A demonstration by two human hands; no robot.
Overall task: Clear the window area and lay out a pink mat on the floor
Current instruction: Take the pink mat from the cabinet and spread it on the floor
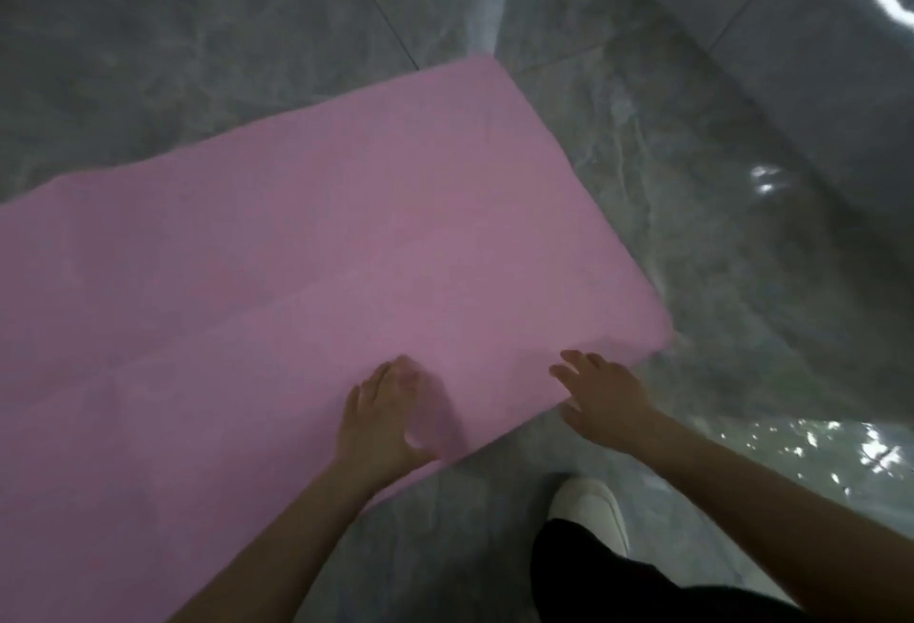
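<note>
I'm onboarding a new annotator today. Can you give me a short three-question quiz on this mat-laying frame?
1. True or false: the pink mat lies spread on the grey tiled floor.
2. Which hand rests flat on the mat, away from its edge?
3. What shows near the bottom edge: (a) white shoe, (b) broom, (c) bucket?

Key: 1 true. 2 The left hand; the right hand is at the mat's near edge. 3 (a), white shoe.

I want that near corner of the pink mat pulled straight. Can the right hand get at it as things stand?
Probably yes. The right hand is open at the mat's near edge, with the corner of the pink mat just beyond its fingertips and only bare grey floor around it. The left hand presses the mat farther in, clear of that path.
</note>
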